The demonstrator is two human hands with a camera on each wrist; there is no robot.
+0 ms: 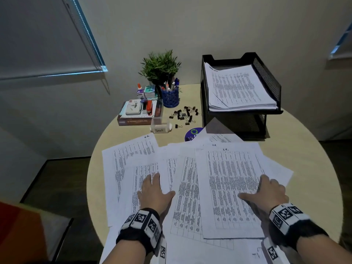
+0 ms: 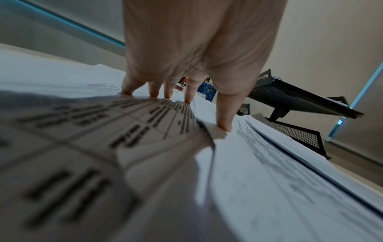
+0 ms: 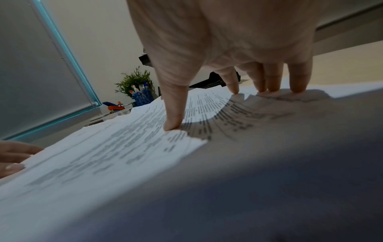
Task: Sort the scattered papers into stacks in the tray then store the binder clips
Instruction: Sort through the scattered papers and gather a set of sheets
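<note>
Your left hand [image 1: 154,190] lies flat with fingers spread on the left part of the loose white printed sheets [image 1: 188,187] fanned across the near half of the round pale wooden table [image 1: 304,149]; the fingertips [image 2: 154,95] press down, pinching nothing. Your right hand [image 1: 266,192] is spread the same way on the topmost sheet, marked "I.T." at its head, thumb [image 3: 173,121] and fingertips planted on the print. Likely reason: both palms pin the overlapping pile so one sheet can be slid free and its heading read; other sheets carry a handwritten mark, too small to read surely. The black mesh two-tier tray [image 1: 270,80] stands far right; its upper tier already holds a squared stack of printed pages [image 1: 240,88], the lower tier looks unfilled, though it is partly in shadow. The small black binder clips [image 1: 183,115] lie scattered at far centre, just left of the tray, beside a clear plastic box labelled "Small" [image 1: 160,124], probably their store. Sorting seems partway; clips untouched. Further left sit a blue perforated pen cup [image 1: 170,98] and a green potted plant [image 1: 161,66].
</note>
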